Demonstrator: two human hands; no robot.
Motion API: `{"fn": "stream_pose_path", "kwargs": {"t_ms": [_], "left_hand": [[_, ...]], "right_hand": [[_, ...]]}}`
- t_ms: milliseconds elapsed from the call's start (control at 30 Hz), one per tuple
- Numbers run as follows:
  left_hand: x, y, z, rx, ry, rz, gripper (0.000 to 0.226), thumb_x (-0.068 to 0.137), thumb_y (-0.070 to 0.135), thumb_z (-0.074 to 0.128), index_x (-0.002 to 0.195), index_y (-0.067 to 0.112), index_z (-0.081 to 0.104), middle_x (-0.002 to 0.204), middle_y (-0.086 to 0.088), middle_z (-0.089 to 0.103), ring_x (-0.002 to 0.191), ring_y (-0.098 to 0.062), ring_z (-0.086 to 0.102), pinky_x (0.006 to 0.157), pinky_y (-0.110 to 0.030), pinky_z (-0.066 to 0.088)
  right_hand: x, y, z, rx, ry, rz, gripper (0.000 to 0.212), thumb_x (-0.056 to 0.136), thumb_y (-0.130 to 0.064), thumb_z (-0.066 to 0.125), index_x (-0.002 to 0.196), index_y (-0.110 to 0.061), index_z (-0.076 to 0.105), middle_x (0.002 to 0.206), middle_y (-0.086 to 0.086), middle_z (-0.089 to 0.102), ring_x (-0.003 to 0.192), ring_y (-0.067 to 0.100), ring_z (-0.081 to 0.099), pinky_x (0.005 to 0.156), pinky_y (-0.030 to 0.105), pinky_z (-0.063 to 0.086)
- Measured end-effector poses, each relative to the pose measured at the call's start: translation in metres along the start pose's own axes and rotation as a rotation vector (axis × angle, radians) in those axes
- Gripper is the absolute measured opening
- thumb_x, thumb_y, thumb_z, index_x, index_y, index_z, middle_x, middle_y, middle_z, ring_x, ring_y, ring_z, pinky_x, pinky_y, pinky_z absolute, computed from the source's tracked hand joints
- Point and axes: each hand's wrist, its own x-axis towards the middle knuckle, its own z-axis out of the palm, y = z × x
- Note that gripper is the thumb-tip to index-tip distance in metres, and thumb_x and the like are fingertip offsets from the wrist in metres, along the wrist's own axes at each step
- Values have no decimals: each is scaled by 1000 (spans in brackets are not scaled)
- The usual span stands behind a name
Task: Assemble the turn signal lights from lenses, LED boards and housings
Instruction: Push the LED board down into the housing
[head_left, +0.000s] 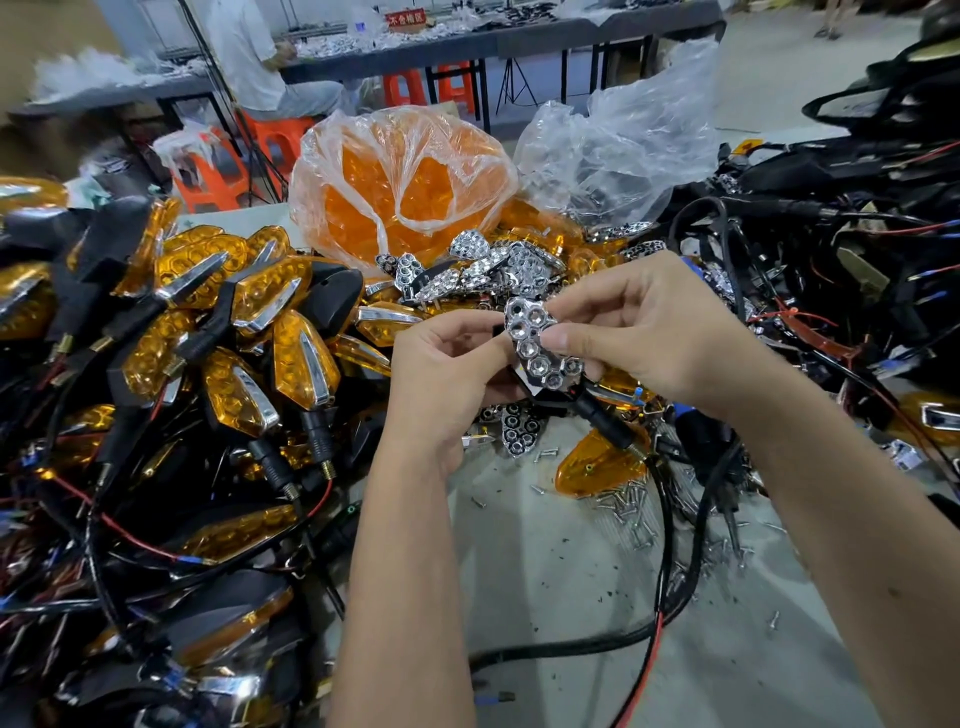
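Note:
A chrome honeycomb reflector (537, 347) sits on a black housing (540, 392) whose black stalk and wire (608, 423) run down to the right. My left hand (447, 374) grips the housing from the left, fingers curled under it. My right hand (639, 332) pinches the reflector's right edge, thumb on its face. More chrome reflectors (488, 267) lie piled just behind my hands. A loose amber lens (597, 467) lies on the table below the right hand.
Finished amber lights with black stalks (260, 332) are heaped at the left. A clear bag of amber lenses (400, 182) stands behind. Black housings with wires (831, 249) are piled at the right. Small screws (639, 512) are scattered on the grey table (545, 571). A person sits at a far bench.

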Motion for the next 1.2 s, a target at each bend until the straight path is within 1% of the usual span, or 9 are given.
{"fn": "stream_pose_path", "kwargs": {"t_ms": [133, 267, 433, 600, 800, 967, 1033, 1100, 1200], "left_hand": [[-1, 1, 0, -17, -20, 2, 12, 87, 2, 80, 99, 3, 77, 76, -10, 74, 62, -17, 71, 53, -28, 58], [-2, 3, -1, -15, -36, 11, 8, 87, 3, 80, 92, 9, 80, 75, -9, 76, 63, -18, 72, 53, -28, 58], [-4, 4, -2, -1, -37, 9, 8, 86, 4, 81, 89, 11, 80, 77, -10, 77, 65, -19, 73, 54, -29, 59], [-5, 5, -1, -52, -41, -4, 8, 88, 3, 79, 93, 8, 78, 77, -7, 77, 61, -17, 72, 51, -26, 57], [-4, 7, -2, -90, -35, -10, 22, 88, -4, 74, 81, 16, 81, 81, -9, 78, 63, -19, 73, 50, -26, 57], [-5, 4, 0, -87, -16, -12, 13, 86, -2, 78, 89, 11, 80, 83, -11, 78, 66, -20, 74, 51, -27, 57], [-4, 5, 0, -96, -13, -8, 11, 86, -1, 79, 92, 8, 79, 83, -12, 77, 67, -21, 74, 51, -27, 58], [-4, 6, 1, -108, -2, 9, 9, 86, 0, 78, 94, 6, 79, 84, -13, 77, 68, -21, 74, 52, -27, 58], [-5, 10, 3, -166, 39, 63, 9, 89, -2, 75, 93, 6, 78, 82, -10, 77, 65, -18, 72, 52, -26, 58]], "right_hand": [[0, -1, -1, 34, 12, -45, 31, 73, -23, 86, 101, -10, 80, 77, 6, 78, 47, 14, 58, 49, 15, 47], [-1, -2, -2, 14, -44, -53, 25, 71, -29, 86, 94, -19, 82, 77, 6, 78, 52, 15, 59, 51, 19, 51], [-1, -3, 2, -63, -51, -66, 15, 73, -30, 84, 88, -31, 82, 85, 10, 76, 73, 28, 61, 71, 56, 55], [1, 5, 1, -184, -1, -88, 16, 82, -17, 87, 97, -18, 81, 98, 9, 66, 81, 32, 61, 70, 32, 53], [1, 3, 4, -189, 11, -141, 13, 87, -13, 84, 99, -14, 79, 92, -10, 66, 78, 25, 60, 68, 49, 56], [3, 5, 0, -150, -29, -118, 17, 86, -9, 83, 97, -21, 80, 82, -6, 68, 71, 8, 56, 63, 21, 50], [3, 5, -1, -131, -18, -124, 19, 86, -8, 83, 98, -23, 80, 82, 4, 68, 72, 7, 56, 65, 20, 48], [2, 5, 0, -135, 1, -138, 23, 86, -9, 83, 102, -25, 80, 83, 1, 68, 75, 5, 58, 69, 20, 49], [3, 4, 3, -50, 24, -68, 46, 88, -19, 83, 129, -32, 68, 95, 2, 68, 79, 15, 65, 74, 25, 55]]}}
